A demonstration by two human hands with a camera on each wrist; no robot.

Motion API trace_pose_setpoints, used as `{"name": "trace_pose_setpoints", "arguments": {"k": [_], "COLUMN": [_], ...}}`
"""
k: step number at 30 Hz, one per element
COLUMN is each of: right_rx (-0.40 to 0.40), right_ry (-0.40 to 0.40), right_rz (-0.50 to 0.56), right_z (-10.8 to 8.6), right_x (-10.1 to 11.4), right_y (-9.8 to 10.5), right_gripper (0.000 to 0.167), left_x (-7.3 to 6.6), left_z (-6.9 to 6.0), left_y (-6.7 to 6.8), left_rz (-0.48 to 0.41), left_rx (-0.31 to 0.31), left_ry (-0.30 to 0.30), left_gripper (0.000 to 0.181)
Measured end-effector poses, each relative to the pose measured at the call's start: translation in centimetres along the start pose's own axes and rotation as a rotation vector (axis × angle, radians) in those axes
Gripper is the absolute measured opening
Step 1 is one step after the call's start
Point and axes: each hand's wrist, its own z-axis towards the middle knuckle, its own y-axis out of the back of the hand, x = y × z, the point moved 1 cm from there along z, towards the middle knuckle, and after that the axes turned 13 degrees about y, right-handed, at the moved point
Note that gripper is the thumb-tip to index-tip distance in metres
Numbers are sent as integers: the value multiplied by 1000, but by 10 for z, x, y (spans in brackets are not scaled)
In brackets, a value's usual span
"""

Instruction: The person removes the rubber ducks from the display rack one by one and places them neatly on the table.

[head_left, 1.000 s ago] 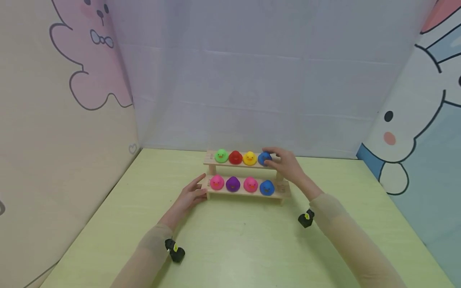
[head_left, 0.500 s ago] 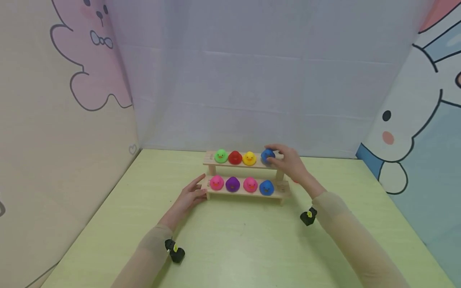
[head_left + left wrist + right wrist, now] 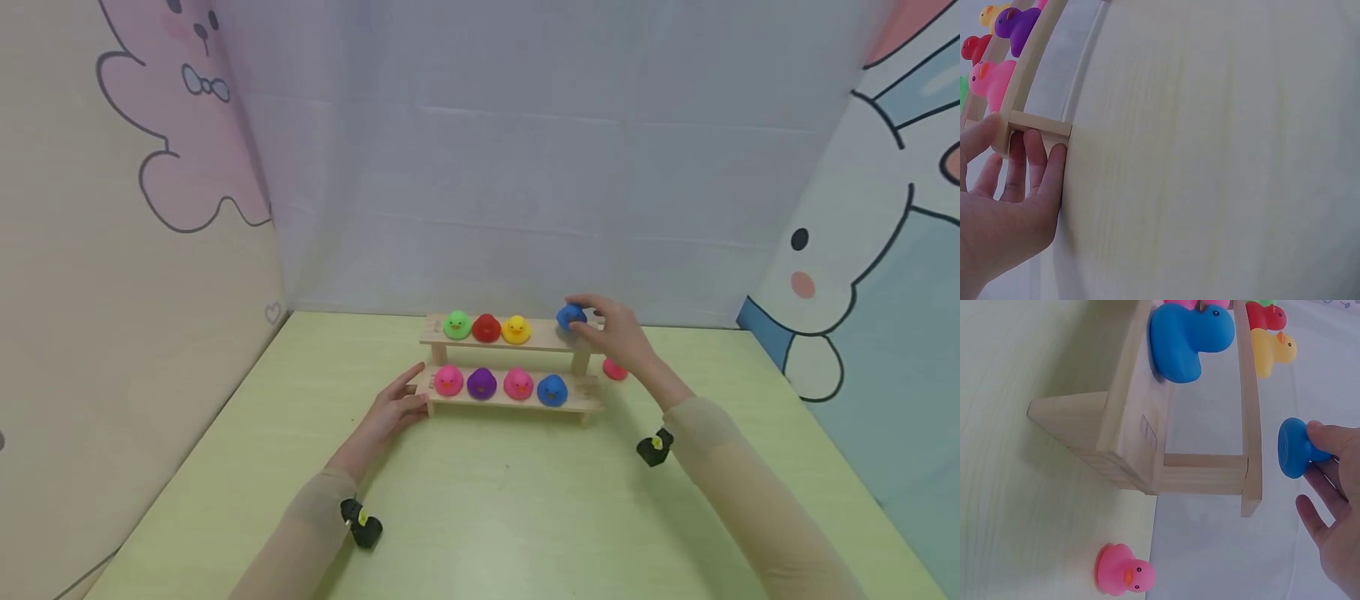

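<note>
Your right hand (image 3: pixel 621 337) pinches blue rubber duck (image 3: pixel 1295 449) just above right end of far tier (image 3: pixel 546 335), not touching; pinch lightly, hold base level. Your left hand (image 3: pixel 1013 222) grips left end of near tier (image 3: pixel 583 392); brace without tugging.

On my feed, the blue duck (image 3: pixel 1294 447) at the right of the right wrist view and the pink duck (image 3: pixel 1124 572) at its lower left look smooth, plastic, softly satin. I see matt, grained wood in the two-tier rack (image 3: pixel 1141 419), a faint sheen on the table (image 3: pixel 480 508), and matt cloth sleeves (image 3: pixel 723 458).
</note>
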Motion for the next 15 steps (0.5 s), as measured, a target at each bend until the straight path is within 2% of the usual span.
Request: {"name": "trace_pose_setpoints", "arguments": {"k": [15], "right_rx": [-65], "right_ry": [-6], "right_rz": [-31], "right_z": [-15], "right_x": [-21], "right_y": [25], "right_gripper": [43], "left_x": [0], "left_z": [-2], "left_y": [-1], "left_rz": [5], "left_rx": [1], "left_ry": [6], "left_gripper": [63]}}
